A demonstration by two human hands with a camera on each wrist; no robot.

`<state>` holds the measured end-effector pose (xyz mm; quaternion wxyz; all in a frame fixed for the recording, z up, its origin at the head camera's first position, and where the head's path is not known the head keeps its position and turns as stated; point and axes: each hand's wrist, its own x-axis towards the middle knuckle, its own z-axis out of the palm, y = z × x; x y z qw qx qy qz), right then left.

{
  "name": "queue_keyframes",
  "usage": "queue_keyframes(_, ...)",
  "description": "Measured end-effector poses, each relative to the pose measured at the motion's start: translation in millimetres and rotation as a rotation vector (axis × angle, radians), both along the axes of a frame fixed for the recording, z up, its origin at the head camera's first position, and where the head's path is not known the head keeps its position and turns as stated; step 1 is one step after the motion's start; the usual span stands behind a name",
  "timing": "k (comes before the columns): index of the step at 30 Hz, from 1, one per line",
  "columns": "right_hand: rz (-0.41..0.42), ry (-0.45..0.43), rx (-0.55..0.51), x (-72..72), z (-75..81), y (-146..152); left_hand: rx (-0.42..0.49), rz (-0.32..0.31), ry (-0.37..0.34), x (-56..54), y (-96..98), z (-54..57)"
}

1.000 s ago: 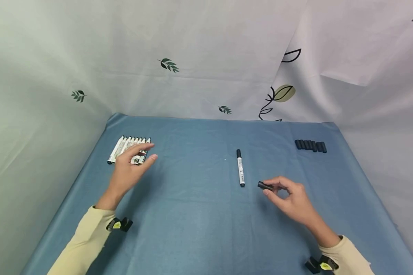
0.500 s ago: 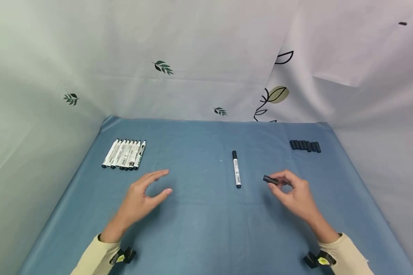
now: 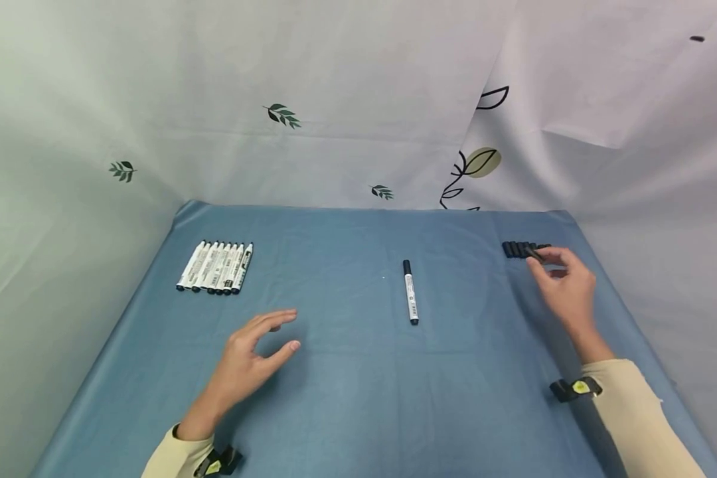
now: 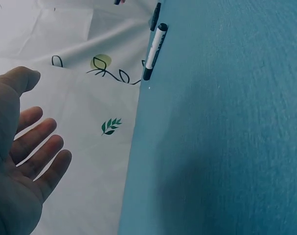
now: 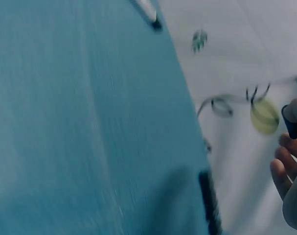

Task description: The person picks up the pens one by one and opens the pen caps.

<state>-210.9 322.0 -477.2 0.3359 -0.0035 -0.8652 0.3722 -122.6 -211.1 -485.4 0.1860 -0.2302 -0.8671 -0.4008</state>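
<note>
My right hand pinches a black marker cap between thumb and fingers, just in front of a row of black caps and partly hiding it. In the right wrist view that cap shows at the right edge, between the fingertips. Over the cloth at front left hovers my left hand, holding nothing, its fingers relaxed and thumb apart; the left wrist view shows the bare palm too. A white marker with a black cap lies right of the middle, between the hands.
Several white markers lie side by side at the back left, their narrow black tips pointing away. Blue cloth covers the table. Pale curtains with leaf prints stand around its back and sides.
My left hand has come away from the white marker row, toward the front and right. My right hand has carried the cap back and rightward to the cap row.
</note>
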Motion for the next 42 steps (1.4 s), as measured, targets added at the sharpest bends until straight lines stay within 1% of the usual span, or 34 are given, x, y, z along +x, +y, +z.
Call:
queue_keyframes(4, -0.079, -0.002, -0.004, -13.7, -5.6, 23.4, 0.014, 0.01, -0.007, 2.4, 0.9, -1.6)
queue_keyframes(7, -0.14, -0.037, -0.021, -23.7, -10.6, 39.4, 0.023, 0.01, -0.011, 4.0, 1.6, -2.3)
queue_keyframes(10, -0.224, -0.115, -0.046, -33.9, -15.8, 55.9, 0.025, 0.01, -0.01, 5.2, 3.0, -3.6)
queue_keyframes(14, -0.327, -0.265, -0.095, -46.0, -23.7, 76.6, 0.022, 0.024, -0.021, 7.1, 4.7, -5.1)
queue_keyframes(17, -0.372, -0.363, -0.148, -52.0, -28.3, 86.5, 0.025, 0.027, -0.032, 8.7, 5.1, -6.6)
queue_keyframes(19, -0.393, -0.396, -0.172, -54.5, -30.3, 89.9, 0.026, 0.025, -0.044, 9.8, 5.0, -7.9)
queue_keyframes(20, -0.401, -0.409, -0.182, -55.5, -30.8, 90.7, 0.025, 0.024, -0.05, 10.3, 5.1, -8.5)
queue_keyframes(24, -0.414, -0.413, -0.201, -57.6, -33.6, 91.0, 0.026, 0.028, -0.069, 12.6, 5.7, -9.2)
queue_keyframes(32, -0.401, -0.424, -0.201, -60.0, -40.3, 88.7, 0.024, 0.034, -0.085, 14.5, 4.3, -9.1)
queue_keyframes(42, -0.382, -0.443, -0.128, -63.9, -45.3, 86.7, 0.036, 0.028, -0.077, 14.7, 0.0, -9.6)
